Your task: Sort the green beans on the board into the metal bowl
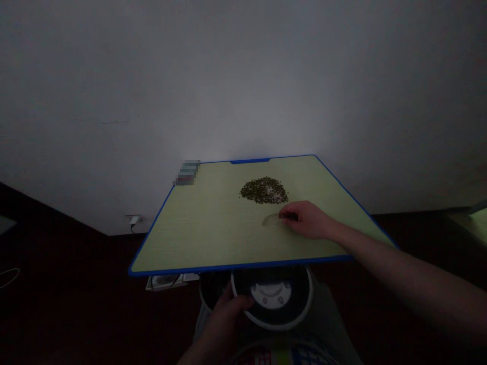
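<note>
A pale green table [213, 228] with a blue rim stands before a grey wall. A heap of small green and pale beans [264, 190] lies on its far middle. My right hand [309, 220] rests on the tabletop just in front of the heap, fingers closed on the handle of a thin clear spoon-like tool [271, 219] that lies flat on the table. My left hand [228, 312] is below the table's near edge, fingers curled over the rim of a round dark bowl with a white rim [272, 294] held at my lap.
A small blurred box [187, 172] sits on the table's far left corner. A wall socket with a plug [134, 221] is low on the wall at left. A flat white object [167, 280] lies on the dark floor under the table.
</note>
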### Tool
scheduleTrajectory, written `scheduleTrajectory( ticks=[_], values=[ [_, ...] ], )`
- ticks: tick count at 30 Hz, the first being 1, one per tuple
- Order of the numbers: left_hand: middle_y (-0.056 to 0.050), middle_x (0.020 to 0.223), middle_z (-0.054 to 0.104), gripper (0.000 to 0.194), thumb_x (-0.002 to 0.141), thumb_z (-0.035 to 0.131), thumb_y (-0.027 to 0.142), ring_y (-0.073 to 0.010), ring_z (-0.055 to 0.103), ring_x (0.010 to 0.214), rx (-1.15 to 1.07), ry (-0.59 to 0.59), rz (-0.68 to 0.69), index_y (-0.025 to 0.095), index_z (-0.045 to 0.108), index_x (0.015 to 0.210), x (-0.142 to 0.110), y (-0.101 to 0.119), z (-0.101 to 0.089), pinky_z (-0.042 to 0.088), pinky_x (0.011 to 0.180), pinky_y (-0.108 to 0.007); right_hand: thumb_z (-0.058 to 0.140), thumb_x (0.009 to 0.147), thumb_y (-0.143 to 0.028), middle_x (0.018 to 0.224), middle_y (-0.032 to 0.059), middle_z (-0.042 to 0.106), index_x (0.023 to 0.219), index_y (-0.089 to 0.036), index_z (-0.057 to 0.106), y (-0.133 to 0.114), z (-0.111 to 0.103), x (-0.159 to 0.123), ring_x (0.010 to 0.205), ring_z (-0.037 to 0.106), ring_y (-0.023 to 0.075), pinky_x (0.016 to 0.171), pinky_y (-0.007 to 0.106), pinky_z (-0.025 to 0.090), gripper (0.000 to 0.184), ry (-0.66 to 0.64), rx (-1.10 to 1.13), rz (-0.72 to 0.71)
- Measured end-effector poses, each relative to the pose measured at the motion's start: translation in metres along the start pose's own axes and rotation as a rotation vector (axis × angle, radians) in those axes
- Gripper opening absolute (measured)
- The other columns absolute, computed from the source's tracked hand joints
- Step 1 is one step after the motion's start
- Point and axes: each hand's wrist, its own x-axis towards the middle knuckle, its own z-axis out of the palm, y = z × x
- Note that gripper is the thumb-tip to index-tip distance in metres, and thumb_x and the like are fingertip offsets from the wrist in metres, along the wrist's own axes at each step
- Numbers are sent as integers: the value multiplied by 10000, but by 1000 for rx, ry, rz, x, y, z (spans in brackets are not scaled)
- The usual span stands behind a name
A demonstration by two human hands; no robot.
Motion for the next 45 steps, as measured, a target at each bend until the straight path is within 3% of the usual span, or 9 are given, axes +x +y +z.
scheduleTrajectory(
  ticks=[10,19,29,34,39,45],
  values=[
    [-118,943,805,680,653,646,39,-318,720,1028,25,7,17,139,551,1318,4,-2,0,524,935,-443,549,819,-171,819,43,719,878,-182,724,-27,5,-29,738,625,171,679,277,445,185,-116,35,-61],
    [-127,979,796,565,646,673,64,-316,721,1019,46,23,28,142,615,1203,3,-4,3,544,899,-424,552,834,-171,789,42,696,864,-167,708,-34,13,-45,732,614,166,681,277,437,159,-149,111,-131],
    [-117,959,799,659,644,666,52,-316,733,971,17,37,40,139,553,1287,5,-8,4,556,871,-431,547,852,-188,823,48,708,884,-171,706,-37,12,-57,758,622,169,698,283,441,163,-111,128,-107],
    [-126,1038,787,786,673,649,47,-309,732,981,25,-4,46,166,429,1418,5,-9,5,557,852,-417,542,845,-182,808,48,703,868,-165,701,-36,11,-59,756,625,170,703,283,450,162,-141,156,-130],
    [-123,1025,790,831,659,642,40,-308,732,976,33,8,54,166,399,1444,4,-7,11,556,844,-411,544,842,-182,805,46,700,863,-173,703,-35,9,-63,754,621,172,690,282,443,161,-192,130,-168],
    [-114,967,800,795,647,641,41,-309,737,951,24,24,48,153,450,1411,2,-8,13,553,850,-416,560,848,-253,806,44,703,877,-181,705,-23,-5,-66,726,617,173,678,295,463,165,-64,193,-61]
  ],
)
